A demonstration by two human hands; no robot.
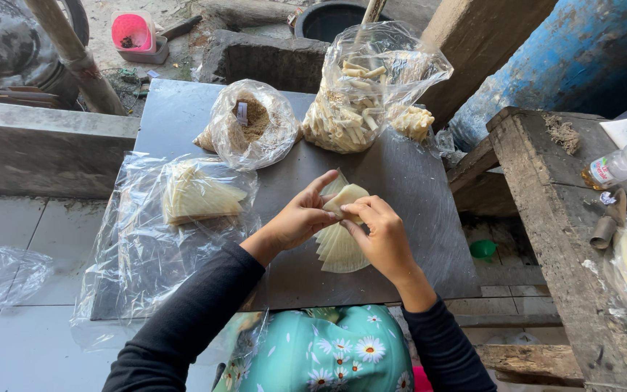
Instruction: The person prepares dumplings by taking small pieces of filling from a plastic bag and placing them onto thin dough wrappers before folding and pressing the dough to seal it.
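Observation:
My left hand and my right hand meet over a dark grey board, pinching one pale yellow triangular pastry sheet between the fingertips. Under the hands lies a fanned pile of the same sheets. A second pile of sheets lies in an open clear plastic bag to the left. At the board's far side stand a clear bag of brown crumbly filling and a larger clear bag of pale rolled sticks.
A rough wooden bench on the right carries a plastic bottle and a cardboard tube. A blue drum stands behind it. A pink container and a black basin sit far back. A loose plastic bag lies on white tiles.

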